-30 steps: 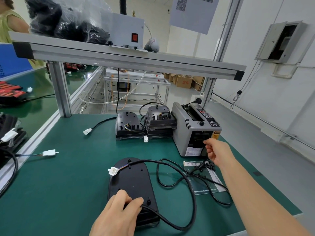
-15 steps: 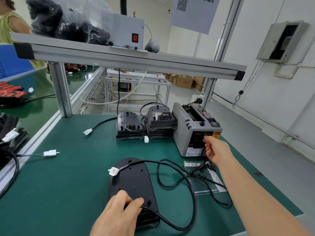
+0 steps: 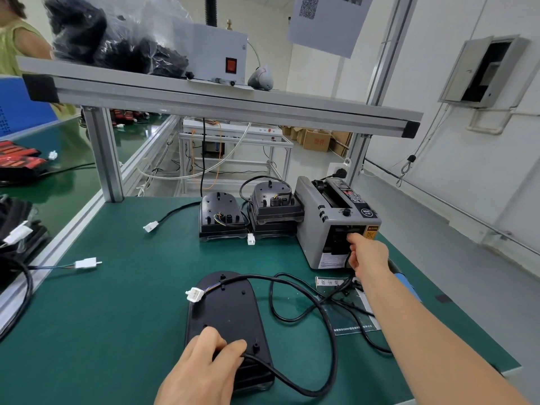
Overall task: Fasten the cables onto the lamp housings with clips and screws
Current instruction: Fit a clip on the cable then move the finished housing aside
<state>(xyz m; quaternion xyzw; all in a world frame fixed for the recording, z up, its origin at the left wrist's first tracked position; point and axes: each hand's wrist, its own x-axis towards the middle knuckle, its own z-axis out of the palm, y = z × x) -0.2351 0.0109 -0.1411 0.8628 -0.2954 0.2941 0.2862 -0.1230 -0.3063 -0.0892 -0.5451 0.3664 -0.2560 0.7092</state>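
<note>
Lamp housing [image 3: 228,311], black and oval, lying back-up on the green worktop [image 3: 117,317] with its long axis running from the person towards the far edge. The left hand [image 3: 204,366] rests on the housing's near end, fingers curled where the black cable [image 3: 335,349] leaves it, apparently pinching that cable. The cable loops out to the right of the housing and returns across its far end, ending in a white connector [image 3: 195,294] at the far-left rim. The right hand [image 3: 369,254] is well apart from the housing, beyond it and to its right, with fingertips at the outlet slot of the grey tape dispenser [image 3: 318,229]. Whether this grip has anything pinched cannot be told. The housing thus lies near-left of the right hand, so the return path probably crosses the cable loop. Small dark parts right of the housing are too small to identify.
</note>
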